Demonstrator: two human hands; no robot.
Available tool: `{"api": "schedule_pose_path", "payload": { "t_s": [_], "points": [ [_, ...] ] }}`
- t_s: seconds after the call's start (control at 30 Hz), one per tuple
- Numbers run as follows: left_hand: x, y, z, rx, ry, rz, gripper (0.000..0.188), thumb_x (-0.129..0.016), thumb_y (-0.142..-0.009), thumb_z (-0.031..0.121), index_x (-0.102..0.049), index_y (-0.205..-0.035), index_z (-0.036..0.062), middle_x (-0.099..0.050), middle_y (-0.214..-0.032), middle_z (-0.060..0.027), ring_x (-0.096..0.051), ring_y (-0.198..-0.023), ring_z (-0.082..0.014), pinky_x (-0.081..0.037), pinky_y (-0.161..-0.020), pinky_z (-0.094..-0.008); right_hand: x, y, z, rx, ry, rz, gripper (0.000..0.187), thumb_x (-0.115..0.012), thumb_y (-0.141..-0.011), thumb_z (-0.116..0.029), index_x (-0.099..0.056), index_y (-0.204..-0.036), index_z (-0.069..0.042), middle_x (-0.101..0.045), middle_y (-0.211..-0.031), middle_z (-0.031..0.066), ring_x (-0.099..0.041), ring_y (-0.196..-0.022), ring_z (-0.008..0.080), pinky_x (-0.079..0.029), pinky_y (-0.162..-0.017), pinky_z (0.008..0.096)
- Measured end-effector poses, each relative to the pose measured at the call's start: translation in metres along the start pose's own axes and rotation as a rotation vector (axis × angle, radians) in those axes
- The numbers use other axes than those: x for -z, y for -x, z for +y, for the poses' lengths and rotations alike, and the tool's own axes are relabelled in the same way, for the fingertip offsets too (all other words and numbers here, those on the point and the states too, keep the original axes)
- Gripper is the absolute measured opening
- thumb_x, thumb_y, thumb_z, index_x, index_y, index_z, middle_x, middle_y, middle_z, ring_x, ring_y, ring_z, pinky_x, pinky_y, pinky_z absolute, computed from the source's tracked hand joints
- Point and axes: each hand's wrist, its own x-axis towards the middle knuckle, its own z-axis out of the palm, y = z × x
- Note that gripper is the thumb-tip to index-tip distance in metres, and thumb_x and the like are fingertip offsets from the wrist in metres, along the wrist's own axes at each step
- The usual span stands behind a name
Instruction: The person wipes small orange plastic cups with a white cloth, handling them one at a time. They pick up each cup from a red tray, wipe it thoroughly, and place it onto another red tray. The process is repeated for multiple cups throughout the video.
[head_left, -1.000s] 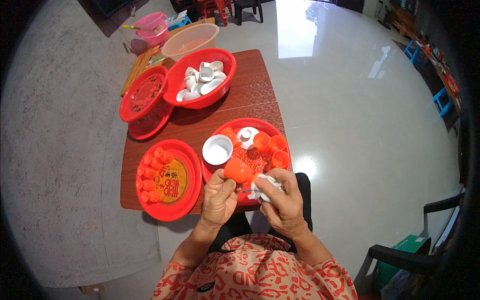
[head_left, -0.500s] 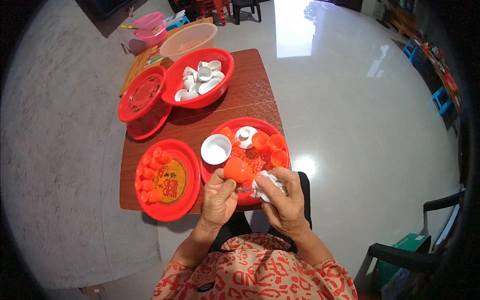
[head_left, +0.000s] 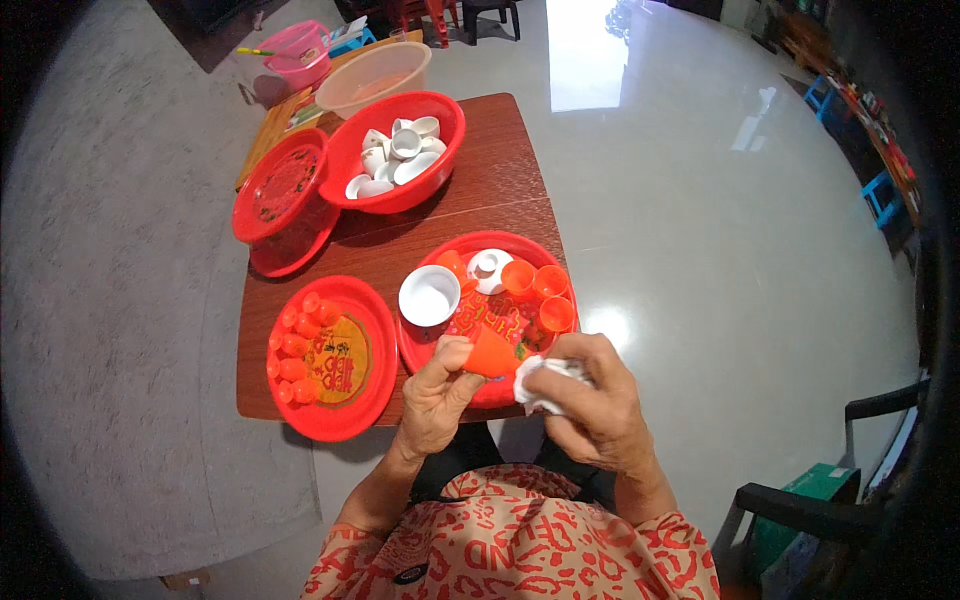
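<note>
Between thumb and fingers, my left hand (head_left: 437, 398) grips an orange plastic cup (head_left: 491, 353), tilted over the near part of a round red tray (head_left: 408, 355). My right hand (head_left: 598, 405) is closed on a crumpled white cloth (head_left: 546, 384), which is against or very close to the cup's right end. On that tray stand a white bowl (head_left: 430, 296), a white lid with a knob (head_left: 489, 270) and several orange cups (head_left: 550, 281). To the left, a second red tray (head_left: 382, 385) carries several small orange cups (head_left: 292, 345) along its left side.
Farther back on the brown wooden table (head_left: 500, 160) sits a red basin (head_left: 450, 165) with several white cups (head_left: 405, 144). A red basin (head_left: 262, 215) stands beside it at the left. Behind are a translucent basin (head_left: 375, 75) and a pink basin (head_left: 298, 55). An armchair (head_left: 800, 510) is at the lower right.
The orange cup has tilted and shifted slightly right and down in my left hand. My right hand with the cloth has moved a little to the right.
</note>
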Motion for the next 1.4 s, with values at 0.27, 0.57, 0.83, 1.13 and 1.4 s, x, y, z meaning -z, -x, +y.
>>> {"api": "schedule_pose_path", "payload": {
  "t_s": [0.27, 0.57, 0.83, 1.13, 1.4],
  "points": [
    [0.002, 0.001, 0.002, -0.078, -0.234, -0.112, 0.019, -0.065, -0.085, 0.002, -0.059, -0.102, 0.0007, -0.06, -0.101, -0.007, -0.051, -0.097, -0.0243, -0.04, -0.09, -0.0342, 0.001, -0.007, 0.018, 0.037, 0.068, -0.094, 0.018, -0.064, -0.068, -0.008, -0.063, -0.086, -0.006, -0.056, -0.094, 0.0115, -0.056, -0.077, 0.0274, -0.047, -0.062, 0.0368],
    [-0.001, -0.003, 0.006, -0.043, -0.244, -0.085, 0.019, -0.065, -0.083, 0.0, -0.059, -0.101, -0.0001, -0.061, -0.097, -0.0077, -0.053, -0.092, -0.0227, -0.042, -0.086, -0.0327, -0.009, -0.008, 0.018, 0.077, 0.292, -0.031, 0.025, -0.065, -0.067, -0.011, -0.062, -0.09, -0.004, -0.056, -0.098, 0.0109, -0.055, -0.077, 0.0259, -0.048, -0.062, 0.0343],
    [-0.025, 0.009, -0.013, 0.191, -0.045, 0.274, 0.013, -0.062, -0.086, -0.004, -0.061, -0.099, -0.0017, -0.061, -0.094, -0.0057, -0.053, -0.089, -0.0128, -0.043, -0.079, -0.025, -0.034, 0.008, 0.004, 0.173, 0.694, -0.099, 0.032, -0.06, -0.072, -0.014, -0.062, -0.101, 0.0, -0.054, -0.101, 0.0107, -0.052, -0.08, 0.0226, -0.046, -0.06, 0.0308],
    [-0.035, 0.006, -0.007, 0.525, 0.601, 0.45, 0.017, -0.059, -0.092, 0.008, -0.063, -0.106, -0.0013, -0.064, -0.103, -0.0067, -0.058, -0.096, -0.0102, -0.046, -0.086, -0.0252, -0.072, 0.005, 0.022, 0.085, 0.425, 0.409, 0.044, -0.071, -0.066, -0.004, -0.064, -0.11, -0.003, -0.051, -0.106, 0.016, -0.055, -0.09, 0.0282, -0.049, -0.066, 0.0344],
    [-0.034, 0.008, -0.014, 0.505, 0.926, 0.458, 0.017, -0.056, -0.094, 0.008, -0.061, -0.107, -0.0021, -0.063, -0.109, -0.0104, -0.059, -0.102, -0.0151, -0.046, -0.094, -0.0293, -0.089, 0.012, 0.037, 0.016, 0.467, 0.43, 0.05, -0.074, -0.063, 0.0, -0.063, -0.112, -0.006, -0.045, -0.106, 0.0141, -0.054, -0.092, 0.0286, -0.051, -0.068, 0.0341]
  ]
}}
